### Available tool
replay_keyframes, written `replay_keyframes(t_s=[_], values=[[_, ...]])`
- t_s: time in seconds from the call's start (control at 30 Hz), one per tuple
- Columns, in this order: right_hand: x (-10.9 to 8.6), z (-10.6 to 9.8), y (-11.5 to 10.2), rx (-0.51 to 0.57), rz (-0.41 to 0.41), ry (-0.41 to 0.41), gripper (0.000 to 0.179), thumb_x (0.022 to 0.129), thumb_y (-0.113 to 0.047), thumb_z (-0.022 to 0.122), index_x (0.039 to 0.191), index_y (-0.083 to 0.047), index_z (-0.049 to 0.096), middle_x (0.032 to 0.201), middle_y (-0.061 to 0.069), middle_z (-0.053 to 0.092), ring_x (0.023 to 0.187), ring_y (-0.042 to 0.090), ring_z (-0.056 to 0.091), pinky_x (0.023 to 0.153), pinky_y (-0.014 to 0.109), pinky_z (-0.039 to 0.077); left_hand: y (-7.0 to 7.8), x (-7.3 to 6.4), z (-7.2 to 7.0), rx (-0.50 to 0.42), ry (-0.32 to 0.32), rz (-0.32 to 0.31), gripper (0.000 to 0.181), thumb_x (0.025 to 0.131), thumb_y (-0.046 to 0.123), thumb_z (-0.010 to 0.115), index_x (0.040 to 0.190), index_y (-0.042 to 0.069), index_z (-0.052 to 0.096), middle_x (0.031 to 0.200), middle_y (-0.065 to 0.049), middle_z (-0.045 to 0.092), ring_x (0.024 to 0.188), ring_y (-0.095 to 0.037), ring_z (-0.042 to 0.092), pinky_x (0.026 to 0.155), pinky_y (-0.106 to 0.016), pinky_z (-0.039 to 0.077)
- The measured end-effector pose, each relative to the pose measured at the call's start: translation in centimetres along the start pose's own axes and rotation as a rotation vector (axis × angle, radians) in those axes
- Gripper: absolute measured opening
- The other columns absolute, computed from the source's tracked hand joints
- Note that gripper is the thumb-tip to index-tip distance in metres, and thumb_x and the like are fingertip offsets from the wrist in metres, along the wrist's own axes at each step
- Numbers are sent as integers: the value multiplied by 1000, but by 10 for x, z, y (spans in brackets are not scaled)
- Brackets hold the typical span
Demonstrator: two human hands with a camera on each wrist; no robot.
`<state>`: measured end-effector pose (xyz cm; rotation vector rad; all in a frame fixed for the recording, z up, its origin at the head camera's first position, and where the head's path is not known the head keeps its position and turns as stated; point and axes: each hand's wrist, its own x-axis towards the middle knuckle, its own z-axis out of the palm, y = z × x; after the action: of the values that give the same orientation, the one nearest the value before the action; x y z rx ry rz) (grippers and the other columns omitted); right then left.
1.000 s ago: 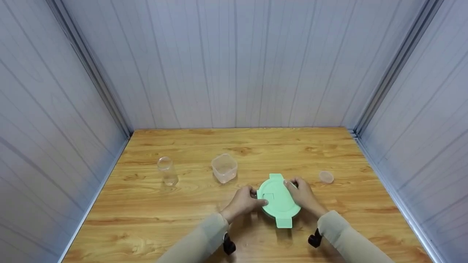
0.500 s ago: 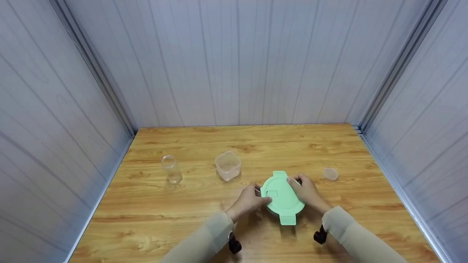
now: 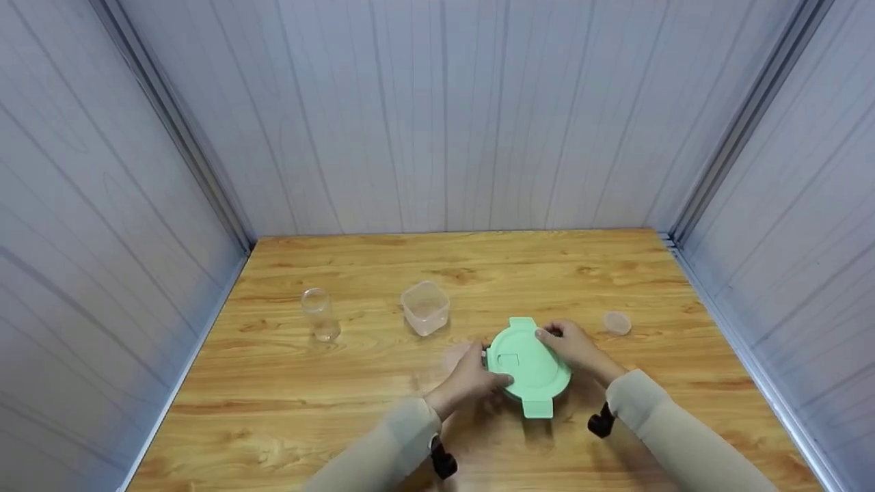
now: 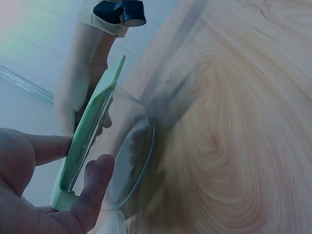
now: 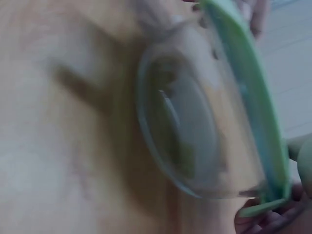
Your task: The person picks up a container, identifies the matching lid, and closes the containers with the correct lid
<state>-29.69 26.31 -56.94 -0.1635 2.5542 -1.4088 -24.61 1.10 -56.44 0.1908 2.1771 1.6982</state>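
A round clear glass food container (image 5: 190, 122) with a light green snap-on lid (image 3: 536, 369) is between both hands, close over the wooden table. My left hand (image 3: 468, 379) pinches its left side, thumb on top of the lid and fingers at the edge below, around a side flap in the left wrist view. On the far right side my right hand (image 3: 577, 348) grips the rim, its thumb on the lid and its fingertips showing through the glass. Two lid flaps stick out, one away from me and one towards me. The right wrist view is blurred.
Behind the hands stands a clear square plastic tub (image 3: 425, 311). A tall clear glass (image 3: 321, 316) is farther left, and a small translucent round disc (image 3: 617, 322) lies at the right. A pale flat piece (image 3: 454, 355) shows beside my left hand. Panel walls enclose the table.
The head view has shifted slightly. My left thumb has slid a little inward and nearer on the lid, and the left fingers have straightened somewhat. The right hand keeps its grip.
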Motion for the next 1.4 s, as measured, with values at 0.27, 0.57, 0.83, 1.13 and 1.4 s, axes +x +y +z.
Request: replay_keyframes(t_s=[0.27,0.57,0.83,1.13,1.4], values=[[8,-8,-1,-8,-28,-55,22,113,-19,61,113,2,68,102,8,67,90,17,57,76,27,49,1,0,-1,-69,-36,-52,66,93,3,82,147,1,44,109,-15,66,66,-23,71,60,-38,62],[5,-8,4,-25,-82,-22,20,112,-15,60,106,3,65,94,5,62,85,16,52,71,24,45,1,10,-5,-6,26,-30,71,88,3,83,150,-3,50,130,-18,65,99,-22,70,87,-38,64],[-3,-13,9,-22,-123,-16,18,110,-11,62,98,3,62,88,1,58,79,12,49,68,22,42,1,19,-11,-144,-45,-106,72,91,-1,79,156,8,49,118,-16,67,79,-23,68,71,-37,59],[-10,-17,13,19,-94,-4,22,109,-12,65,95,6,65,78,-3,56,66,8,48,60,22,42,0,29,-18,-190,-90,-105,63,93,-3,76,151,11,56,124,-17,64,88,-21,68,77,-38,60],[-14,-18,15,36,-126,36,32,107,-9,66,84,11,57,68,-6,45,58,4,41,58,21,36,3,37,-22,-184,-86,-100,65,94,-5,75,155,6,54,140,-21,63,111,-26,70,94,-42,63]])
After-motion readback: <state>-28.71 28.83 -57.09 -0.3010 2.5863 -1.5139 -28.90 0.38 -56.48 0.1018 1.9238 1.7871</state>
